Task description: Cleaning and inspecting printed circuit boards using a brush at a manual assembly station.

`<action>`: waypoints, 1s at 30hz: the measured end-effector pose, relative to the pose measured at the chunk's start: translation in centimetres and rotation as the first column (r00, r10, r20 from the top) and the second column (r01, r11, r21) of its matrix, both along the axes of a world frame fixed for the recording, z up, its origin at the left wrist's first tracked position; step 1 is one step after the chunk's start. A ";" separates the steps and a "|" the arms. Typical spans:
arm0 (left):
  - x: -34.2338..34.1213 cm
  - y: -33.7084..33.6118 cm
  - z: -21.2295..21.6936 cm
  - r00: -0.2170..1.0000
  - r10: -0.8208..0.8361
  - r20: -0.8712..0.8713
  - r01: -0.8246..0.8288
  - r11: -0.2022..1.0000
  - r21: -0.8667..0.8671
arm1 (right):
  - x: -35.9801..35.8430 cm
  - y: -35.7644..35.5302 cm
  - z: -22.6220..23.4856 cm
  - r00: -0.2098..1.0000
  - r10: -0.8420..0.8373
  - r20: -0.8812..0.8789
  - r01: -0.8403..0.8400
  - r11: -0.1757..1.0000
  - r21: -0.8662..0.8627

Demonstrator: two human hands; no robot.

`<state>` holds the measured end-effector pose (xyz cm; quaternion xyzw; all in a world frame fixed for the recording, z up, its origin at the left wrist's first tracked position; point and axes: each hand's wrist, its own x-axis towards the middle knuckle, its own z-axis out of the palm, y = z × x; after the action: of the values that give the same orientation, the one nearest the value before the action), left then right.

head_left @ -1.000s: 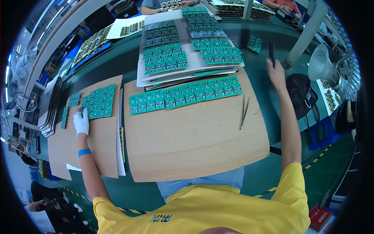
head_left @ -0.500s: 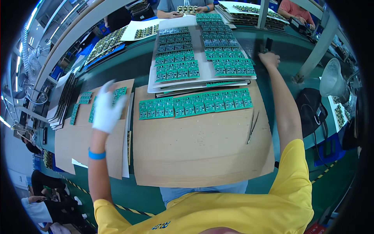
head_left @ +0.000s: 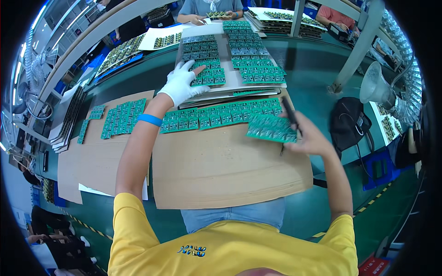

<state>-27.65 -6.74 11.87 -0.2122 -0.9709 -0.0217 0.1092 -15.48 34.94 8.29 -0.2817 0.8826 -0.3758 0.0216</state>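
Note:
My left hand (head_left: 180, 85), in a white glove, reaches over the left edge of the stacked white sheets (head_left: 235, 89). Its fingers are apart beside the green circuit boards (head_left: 208, 77) there; whether they touch them I cannot tell. My bare right hand (head_left: 307, 135) is closed on a green circuit board panel (head_left: 271, 128), tilted above the cardboard. A black stick-like tool (head_left: 289, 110) is in the same hand, its kind unclear. Below the panel, the tweezers (head_left: 282, 149) are mostly hidden. Behind runs a row of circuit boards (head_left: 221, 116) on the cardboard sheet (head_left: 225, 170).
More green boards (head_left: 123, 118) lie on cardboard at the left. A metal post (head_left: 359, 50) and a fume funnel (head_left: 372, 83) stand to the right, near a black bag (head_left: 351, 122). Across the bench a person (head_left: 212, 9) handles boards.
My left hand has gone from above the left-hand boards to the stacked sheets. My right hand has come back from the far right toward me, now with a circuit board panel and black tool.

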 end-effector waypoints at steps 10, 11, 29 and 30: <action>-3.0 1.0 0.7 0.992 0.077 0.102 -0.085 0.993 0.080 | 0.7 -7.3 -3.6 0.883 0.457 -0.104 -0.464 0.884 -0.059; -3.7 1.2 0.5 0.992 0.072 0.105 -0.080 0.994 0.080 | 0.6 -7.4 -4.1 0.886 0.456 -0.089 -0.462 0.884 -0.072; -8.6 -1.8 1.1 0.987 0.013 -0.160 -0.001 0.997 0.074 | 0.4 -7.6 -4.4 0.896 0.439 -0.062 -0.442 0.895 -0.064; -6.8 -1.6 2.2 0.982 0.014 -0.189 0.008 0.994 0.114 | 0.4 -7.6 -4.4 0.893 0.446 -0.062 -0.450 0.890 -0.071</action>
<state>-34.46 -8.31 14.10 -0.2053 -0.9536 -0.0566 0.2128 -15.11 27.31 3.85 -0.4862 0.7777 -0.3911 0.0761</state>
